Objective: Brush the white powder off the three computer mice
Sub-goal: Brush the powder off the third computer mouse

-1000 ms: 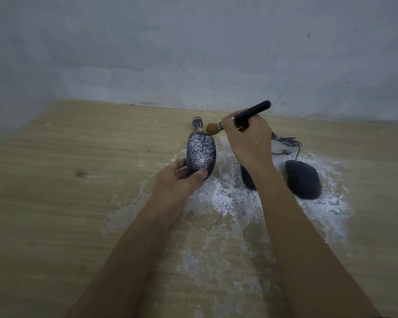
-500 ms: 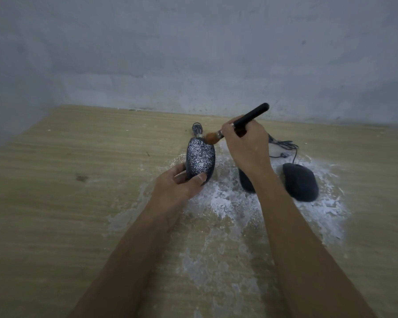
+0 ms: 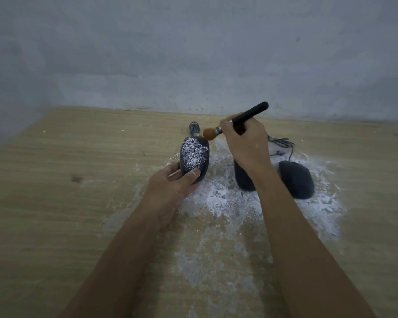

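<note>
No brand or writing legible on any item. Left hand (image 3: 172,180) grips the rear of the powdered mouse (image 3: 194,158), thumb across its near end, fingers under it, nose pointing away from the person; top speckled w/ white powder exc. a cleaner patch at the far right corner. Right hand (image 3: 245,143) clasps the brush (image 3: 237,121) by its black handle, wrist bent down, handle angled up to the right, orange bristles at the mouse's far right corner, touching or just above, can't tell. Two other dark mice on the wooden table (image 3: 55,203): middle mouse (image 3: 244,177) partly hidden behind the right wrist, right mouse (image 3: 295,180) just beside it. Both sit in the spilled white powder (image 3: 218,198). Cables (image 3: 283,144) bunched behind them nr the grey wall (image 3: 193,53).
</note>
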`<action>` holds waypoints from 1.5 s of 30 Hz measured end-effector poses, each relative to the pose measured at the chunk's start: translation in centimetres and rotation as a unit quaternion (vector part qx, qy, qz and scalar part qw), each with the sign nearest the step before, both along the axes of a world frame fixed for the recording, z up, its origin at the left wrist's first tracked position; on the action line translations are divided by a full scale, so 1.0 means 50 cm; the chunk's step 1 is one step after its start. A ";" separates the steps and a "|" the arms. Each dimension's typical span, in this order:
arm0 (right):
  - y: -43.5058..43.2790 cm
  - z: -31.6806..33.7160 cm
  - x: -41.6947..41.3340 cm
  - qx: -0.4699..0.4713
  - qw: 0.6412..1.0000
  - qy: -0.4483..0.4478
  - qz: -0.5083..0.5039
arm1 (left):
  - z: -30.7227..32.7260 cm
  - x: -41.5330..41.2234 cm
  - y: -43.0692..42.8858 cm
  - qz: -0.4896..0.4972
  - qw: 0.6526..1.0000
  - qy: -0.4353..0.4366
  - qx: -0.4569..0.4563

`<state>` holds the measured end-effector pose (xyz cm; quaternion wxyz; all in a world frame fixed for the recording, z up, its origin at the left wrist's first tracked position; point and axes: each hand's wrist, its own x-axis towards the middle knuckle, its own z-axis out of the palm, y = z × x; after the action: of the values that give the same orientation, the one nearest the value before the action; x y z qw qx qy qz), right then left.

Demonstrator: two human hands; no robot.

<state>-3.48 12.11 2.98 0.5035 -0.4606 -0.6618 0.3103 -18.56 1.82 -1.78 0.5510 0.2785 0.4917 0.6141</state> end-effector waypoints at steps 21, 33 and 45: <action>-0.009 0.010 -0.009 0.029 0.998 -0.041 0.028 | -0.005 0.002 -0.001 0.018 0.999 0.040 -0.005; -0.010 0.009 -0.005 0.010 0.999 -0.030 0.039 | 0.002 0.005 -0.004 0.023 0.999 0.024 0.002; -0.005 0.008 0.010 -0.008 0.999 -0.021 0.047 | 0.010 0.009 -0.005 0.044 0.999 -0.020 0.006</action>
<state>-2.99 11.87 3.39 0.4707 -0.4394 -0.6904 0.3296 -18.11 1.56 -1.26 0.5314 0.2470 0.4889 0.6462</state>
